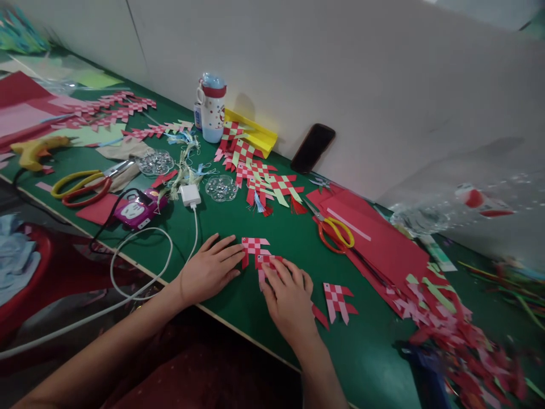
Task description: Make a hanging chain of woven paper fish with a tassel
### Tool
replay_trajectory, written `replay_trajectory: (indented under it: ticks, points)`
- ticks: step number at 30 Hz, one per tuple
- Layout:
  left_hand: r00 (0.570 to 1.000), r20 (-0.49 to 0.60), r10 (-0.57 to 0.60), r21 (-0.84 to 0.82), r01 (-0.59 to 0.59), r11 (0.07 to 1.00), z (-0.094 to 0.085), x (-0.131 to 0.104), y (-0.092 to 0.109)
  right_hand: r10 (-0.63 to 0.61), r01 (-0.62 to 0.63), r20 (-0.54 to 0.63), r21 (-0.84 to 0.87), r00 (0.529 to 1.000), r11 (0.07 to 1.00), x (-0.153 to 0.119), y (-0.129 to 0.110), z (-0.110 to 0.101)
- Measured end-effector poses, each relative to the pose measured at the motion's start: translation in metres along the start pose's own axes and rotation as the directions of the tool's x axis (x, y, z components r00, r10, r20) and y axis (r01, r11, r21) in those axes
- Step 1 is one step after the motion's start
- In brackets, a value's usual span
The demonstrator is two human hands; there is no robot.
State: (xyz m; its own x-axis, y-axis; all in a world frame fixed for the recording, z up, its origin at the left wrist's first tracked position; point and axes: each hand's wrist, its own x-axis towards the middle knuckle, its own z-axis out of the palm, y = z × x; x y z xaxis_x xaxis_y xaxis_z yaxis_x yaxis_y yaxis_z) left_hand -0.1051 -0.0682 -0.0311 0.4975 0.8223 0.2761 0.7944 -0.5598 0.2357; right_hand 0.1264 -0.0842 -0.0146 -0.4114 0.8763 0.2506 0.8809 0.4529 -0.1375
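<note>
Woven pink-and-red paper fish lie on the green table in front of me. My left hand (215, 267) rests flat with its fingers stretched out, the fingertips at the edge of one paper fish (254, 245). Just right of that, my right hand (292, 298) has its thumb and curved fingers on a second paper fish (267, 259) and covers much of it. Another paper fish (336, 298) lies to the right of my right hand. A red paper tail (320, 318) sticks out from beneath that hand.
Behind stand a bottle (213, 113), a pile of woven fish (255, 170) and a phone (314, 149). Scissors (334, 230) lie on red paper (374, 233), with paper scraps (464, 335) beyond. Leftward are a glue gun (38, 150), more scissors (91, 184) and a white cable (170, 250).
</note>
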Motion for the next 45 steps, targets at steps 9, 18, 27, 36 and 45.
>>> replay_trajectory:
  ticks: [9, 18, 27, 36, 45]
  points:
    - [1.0, 0.004, 0.007, 0.007, -0.007, 1.0, -0.002, 0.0, 0.001, -0.004, 0.004, 0.041, 0.001, 0.999, 1.0, 0.003, -0.003, 0.0]
    - [1.0, -0.024, -0.005, -0.012, 0.004, 1.0, 0.003, 0.0, 0.0, 0.025, -0.025, 0.053, 0.012, 0.998, 1.0, 0.002, -0.005, 0.004]
    - [0.999, -0.037, 0.001, -0.012, -0.002, 1.0, 0.002, 0.0, 0.0, 0.103, -0.079, -0.213, 0.121, 0.972, 0.99, -0.011, 0.024, -0.007]
    - [0.955, -0.274, 0.117, -0.033, -0.131, 0.991, -0.003, -0.015, 0.017, 0.351, -0.173, -0.62, 0.33, 0.702, 0.928, -0.025, 0.055, 0.0]
    - [0.938, -0.339, 0.079, 0.036, -0.071, 0.997, 0.014, -0.044, 0.047, 0.608, -0.196, -0.561, 0.624, 0.561, 0.757, -0.028, 0.042, 0.004]
